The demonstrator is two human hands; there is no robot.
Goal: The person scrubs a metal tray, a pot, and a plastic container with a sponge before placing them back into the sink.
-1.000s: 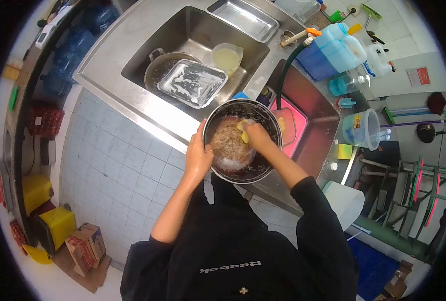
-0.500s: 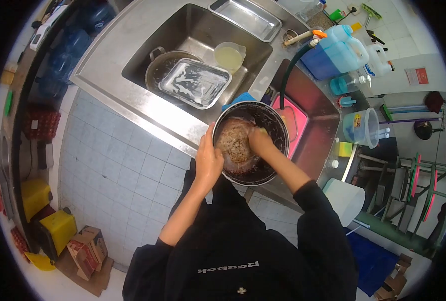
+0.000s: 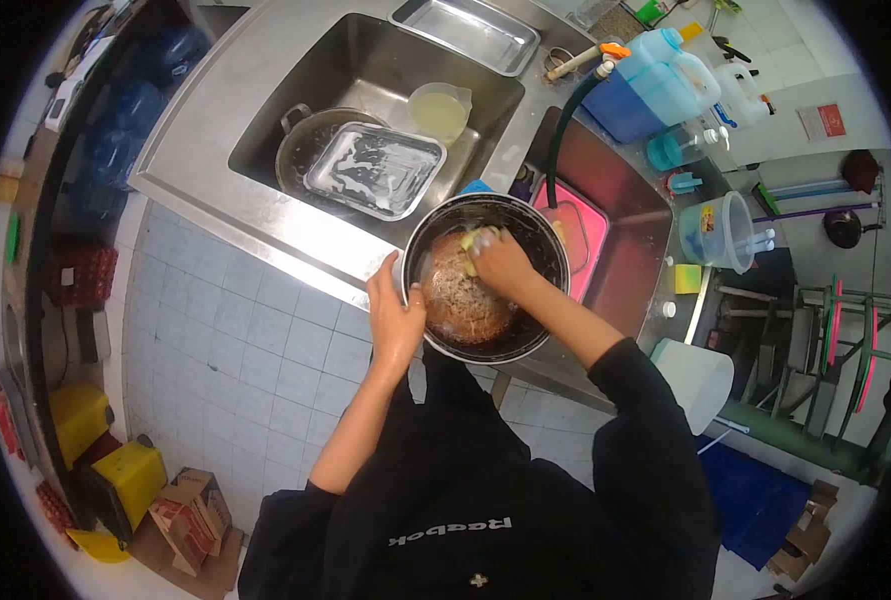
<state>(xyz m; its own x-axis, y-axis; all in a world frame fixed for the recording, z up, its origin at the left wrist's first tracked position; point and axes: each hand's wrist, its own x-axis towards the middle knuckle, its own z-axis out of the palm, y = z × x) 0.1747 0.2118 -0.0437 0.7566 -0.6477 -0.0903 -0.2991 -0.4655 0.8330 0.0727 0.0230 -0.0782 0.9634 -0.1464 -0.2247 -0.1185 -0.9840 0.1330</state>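
Note:
A deep pot (image 3: 510, 337) with a dark inner wall and a brown, stained bottom is tilted toward me at the sink's front edge. My left hand (image 3: 397, 312) grips its left rim, thumb on the near side. Inside the pot, my right hand (image 3: 502, 263) is closed on a yellow-green sponge (image 3: 470, 240), pressed to the upper part of the bottom. Pale suds show on the stained surface. Part of the sponge is hidden under the fingers. A bit of blue cloth (image 3: 476, 186) shows behind the pot's far rim.
The left sink basin (image 3: 350, 50) holds a soapy metal tray (image 3: 375, 170), another pot (image 3: 292, 155) and a container of cloudy liquid (image 3: 439, 112). A pink board (image 3: 590, 240) lies in the right basin, under a dark hose (image 3: 555, 150). Blue liquid jugs (image 3: 645, 90) stand behind.
My right hand has moved up and left across the pot's bottom, and the sponge now shows more. My left hand still holds the rim. The view has shifted slightly.

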